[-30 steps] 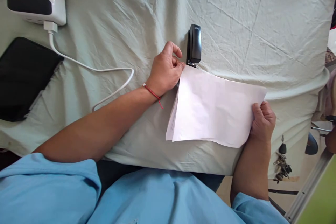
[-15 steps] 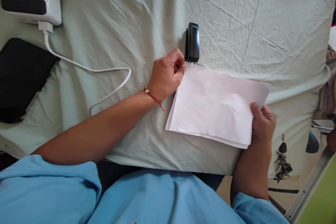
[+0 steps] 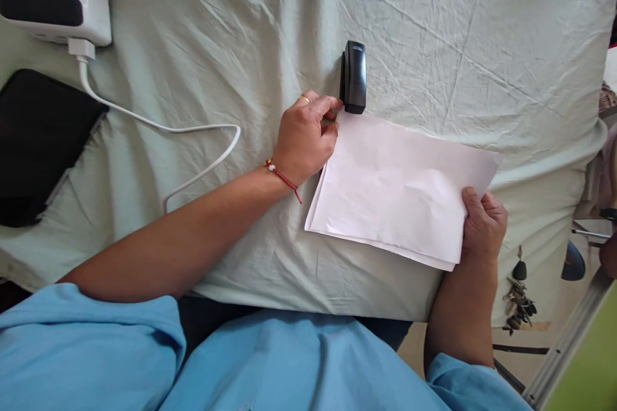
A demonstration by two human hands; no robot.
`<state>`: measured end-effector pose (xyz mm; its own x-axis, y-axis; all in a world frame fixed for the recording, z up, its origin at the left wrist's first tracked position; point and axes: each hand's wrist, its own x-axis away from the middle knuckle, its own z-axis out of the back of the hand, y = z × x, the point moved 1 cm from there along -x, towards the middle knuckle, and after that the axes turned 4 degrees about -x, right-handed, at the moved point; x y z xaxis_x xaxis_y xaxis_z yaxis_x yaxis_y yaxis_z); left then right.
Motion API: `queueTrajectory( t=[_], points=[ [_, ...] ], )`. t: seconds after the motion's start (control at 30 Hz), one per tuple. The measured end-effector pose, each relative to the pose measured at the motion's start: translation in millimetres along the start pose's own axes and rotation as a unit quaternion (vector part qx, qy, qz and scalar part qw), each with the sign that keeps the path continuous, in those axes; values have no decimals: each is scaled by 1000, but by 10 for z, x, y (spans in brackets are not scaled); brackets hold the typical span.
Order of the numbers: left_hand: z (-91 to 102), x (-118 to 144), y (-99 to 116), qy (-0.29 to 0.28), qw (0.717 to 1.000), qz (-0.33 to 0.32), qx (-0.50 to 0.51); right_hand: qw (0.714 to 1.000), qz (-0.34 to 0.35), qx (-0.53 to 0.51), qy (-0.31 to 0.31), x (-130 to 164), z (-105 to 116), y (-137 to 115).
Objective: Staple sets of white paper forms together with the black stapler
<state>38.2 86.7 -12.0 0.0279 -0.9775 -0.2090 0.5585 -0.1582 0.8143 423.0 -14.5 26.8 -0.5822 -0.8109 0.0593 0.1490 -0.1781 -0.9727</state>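
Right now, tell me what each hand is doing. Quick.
Left hand: pinching the top left corner of the paper stack, by the black stapler.
Right hand: closed on the stack's right edge.

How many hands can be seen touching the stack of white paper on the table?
2. The left hand pinches the paper stack at its far-left corner beside the black stapler; the right hand grips its right edge.

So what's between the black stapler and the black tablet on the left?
Head view: the left hand and a looping white cable on wrinkled pale green cloth.
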Motion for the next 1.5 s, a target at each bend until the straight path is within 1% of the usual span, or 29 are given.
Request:
queueTrajectory(
  t=[0.17, 0.3, 0.53, 0.77, 0.97, 1.13, 1.23, 1.33, 1.4, 1.5],
  points=[
    [1, 32, -1, -6, 1000, 11, 18, 1000, -5, 3, 8, 0, -4, -2],
    [7, 37, 37, -15, 999, -24, 23, 1000, -2, 4, 5, -4, -8, -3],
    [-1, 56, 65, -15, 1000, 13, -5, 1000, 11, 5, -4, -40, 11, 35],
    [-22, 27, 54, -9, 1000, -6, 22, 999, 23, -25, 2, -37, -29, 54],
    [69, 16, 87, -29, 998, -17, 45, 996, 49, -60, 40, 52, -98, 27],
    [120, 43, 44, -27, 996, 11, 83, 993, 47, -86, 68, 82, -93, -36],
    [120, 48, 44, -55, 989, 28, 137, 991, 49, -91, 85, 58, -58, -38],
    [140, 46, 94, -122, 972, 33, 196, 987, 57, -107, 101, 21, -32, -12],
    [175, 41, 143, -158, 965, 22, 210, 984, 73, -123, 104, 4, -38, 4],
    [238, 24, 199, -190, 961, -13, 200, 983, 98, -125, 97, 0, -76, 15]
  ],
)
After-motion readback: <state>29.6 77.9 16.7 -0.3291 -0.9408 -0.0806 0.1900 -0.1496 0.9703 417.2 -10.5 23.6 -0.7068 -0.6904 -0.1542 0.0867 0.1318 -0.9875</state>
